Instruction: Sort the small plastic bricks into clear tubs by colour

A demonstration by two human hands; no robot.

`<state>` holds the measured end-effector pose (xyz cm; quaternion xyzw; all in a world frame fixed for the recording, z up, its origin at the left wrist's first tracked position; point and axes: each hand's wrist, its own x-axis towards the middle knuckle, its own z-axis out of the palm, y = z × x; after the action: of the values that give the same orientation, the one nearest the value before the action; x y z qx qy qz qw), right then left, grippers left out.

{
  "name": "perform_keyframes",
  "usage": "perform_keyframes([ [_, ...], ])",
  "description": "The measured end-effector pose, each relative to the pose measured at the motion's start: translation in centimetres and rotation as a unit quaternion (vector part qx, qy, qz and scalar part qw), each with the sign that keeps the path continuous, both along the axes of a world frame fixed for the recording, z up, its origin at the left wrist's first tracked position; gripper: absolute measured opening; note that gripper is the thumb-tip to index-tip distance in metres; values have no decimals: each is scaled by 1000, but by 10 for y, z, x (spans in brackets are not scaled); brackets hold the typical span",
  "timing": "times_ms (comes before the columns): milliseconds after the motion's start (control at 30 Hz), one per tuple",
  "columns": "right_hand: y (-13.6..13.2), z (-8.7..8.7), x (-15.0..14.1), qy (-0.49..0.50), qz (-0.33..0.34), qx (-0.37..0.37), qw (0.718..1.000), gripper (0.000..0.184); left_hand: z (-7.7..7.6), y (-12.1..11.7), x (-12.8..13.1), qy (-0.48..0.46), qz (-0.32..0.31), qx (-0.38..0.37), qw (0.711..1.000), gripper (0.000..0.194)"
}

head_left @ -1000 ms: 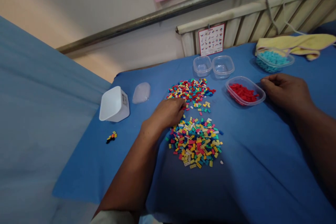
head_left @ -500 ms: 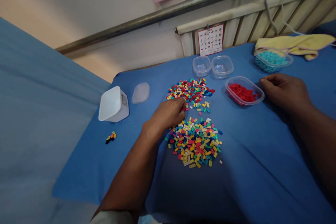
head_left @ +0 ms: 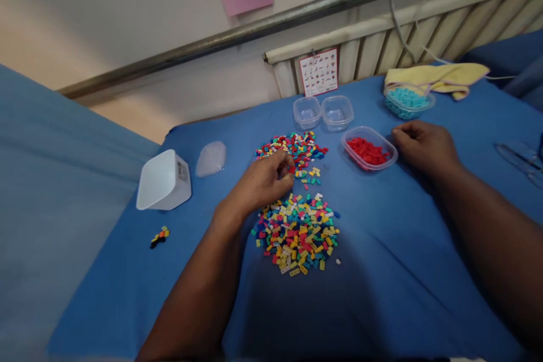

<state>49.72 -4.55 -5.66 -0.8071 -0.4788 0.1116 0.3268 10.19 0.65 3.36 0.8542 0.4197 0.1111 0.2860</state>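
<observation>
Two heaps of small mixed-colour bricks lie on the blue cloth: a far heap (head_left: 297, 147) and a near heap (head_left: 297, 233). My left hand (head_left: 263, 181) rests between them, fingers curled at the far heap's near edge, pinched on something I cannot make out. My right hand (head_left: 424, 146) lies on the cloth with fingers curled, just right of a clear tub of red bricks (head_left: 369, 149) and close to its rim.
Two empty clear tubs (head_left: 323, 111) stand behind the heaps. A tub of turquoise bricks (head_left: 408, 100) sits by a yellow cloth (head_left: 441, 76). A white box (head_left: 163, 181), a clear lid (head_left: 211, 158) and a few stray bricks (head_left: 159, 236) lie left.
The view has swung right and down, so everything sits further left in frame. My left fingers have curled in a little at the far heap's edge. My right hand stays beside the red tub.
</observation>
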Motion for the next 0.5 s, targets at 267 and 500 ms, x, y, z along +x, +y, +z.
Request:
perform_keyframes([
  [267,4,-5,1,3,4,20,1000,27,7,15,100,-63,-90,40,993,18],
  [500,4,-5,0,10,0,28,1000,29,1,28,147,-58,-111,94,988,22],
])
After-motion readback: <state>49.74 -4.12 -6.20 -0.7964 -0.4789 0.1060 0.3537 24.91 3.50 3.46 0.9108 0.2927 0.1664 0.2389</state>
